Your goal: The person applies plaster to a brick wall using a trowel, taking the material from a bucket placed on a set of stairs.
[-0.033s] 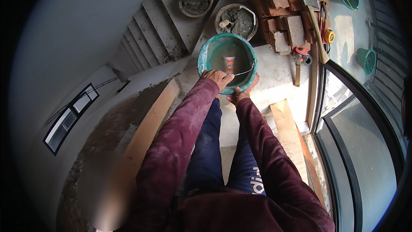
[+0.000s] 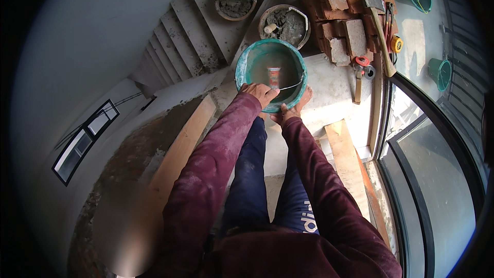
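Observation:
In front of me is a green bucket point(image 2: 242, 62), tipped a little toward me, with cloudy water in it. A small red-and-white container point(image 2: 274, 76) sits inside, in or on the water. My left hand point(image 2: 261, 94) is closed at the near-left rim, its fingers round the bucket's wire handle point(image 2: 294, 86). Lower down, my right hand point(image 2: 288, 113) grips the near side of the bucket, thumb up by the rim and the other fingers partly hidden beneath.
Past the bucket stand a mortar bucket point(image 2: 289, 27) with a handled tool and another mortar bucket point(image 2: 235, 3) by the stairs point(image 2: 177, 36). At right, a brick stack point(image 2: 345, 23) lies beside a hatchet point(image 2: 382, 36), tape measure point(image 2: 396, 44) and glass panels. Planks point(image 2: 347, 157) flank my legs.

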`<state>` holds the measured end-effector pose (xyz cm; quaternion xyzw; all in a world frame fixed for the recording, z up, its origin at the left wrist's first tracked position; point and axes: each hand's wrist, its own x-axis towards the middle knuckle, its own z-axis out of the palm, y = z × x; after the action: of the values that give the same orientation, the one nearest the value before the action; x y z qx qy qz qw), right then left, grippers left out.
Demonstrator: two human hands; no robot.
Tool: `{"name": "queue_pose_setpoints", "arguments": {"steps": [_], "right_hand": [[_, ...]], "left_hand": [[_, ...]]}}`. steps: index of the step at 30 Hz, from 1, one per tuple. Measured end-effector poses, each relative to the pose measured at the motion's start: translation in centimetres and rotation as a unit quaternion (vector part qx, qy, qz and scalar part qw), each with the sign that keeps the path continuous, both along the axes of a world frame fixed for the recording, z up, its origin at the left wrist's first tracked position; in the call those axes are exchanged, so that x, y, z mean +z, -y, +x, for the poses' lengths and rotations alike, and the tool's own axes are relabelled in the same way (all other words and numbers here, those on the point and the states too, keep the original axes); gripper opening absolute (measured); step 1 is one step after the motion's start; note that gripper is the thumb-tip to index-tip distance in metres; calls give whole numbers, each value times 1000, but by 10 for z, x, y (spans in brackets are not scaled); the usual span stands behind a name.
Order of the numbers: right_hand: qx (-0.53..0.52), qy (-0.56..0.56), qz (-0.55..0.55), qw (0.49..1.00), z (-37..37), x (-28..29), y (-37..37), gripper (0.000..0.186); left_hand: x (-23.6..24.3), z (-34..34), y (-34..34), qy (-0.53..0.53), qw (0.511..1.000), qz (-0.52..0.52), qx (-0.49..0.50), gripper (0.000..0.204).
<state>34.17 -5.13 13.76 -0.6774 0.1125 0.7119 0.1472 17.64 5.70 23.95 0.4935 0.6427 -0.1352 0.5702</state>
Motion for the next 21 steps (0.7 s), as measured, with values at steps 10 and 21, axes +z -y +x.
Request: {"name": "queue_pose_setpoints", "arguments": {"steps": [10, 21], "right_hand": [[-11, -102, 36, 994, -113, 3, -41, 25], [-15, -26, 70, 997, -188, 0, -106, 22]], "left_hand": [[7, -92, -47, -76, 994, 81, -4, 48], [-23, -166, -72, -95, 984, 151, 2, 56]]}}
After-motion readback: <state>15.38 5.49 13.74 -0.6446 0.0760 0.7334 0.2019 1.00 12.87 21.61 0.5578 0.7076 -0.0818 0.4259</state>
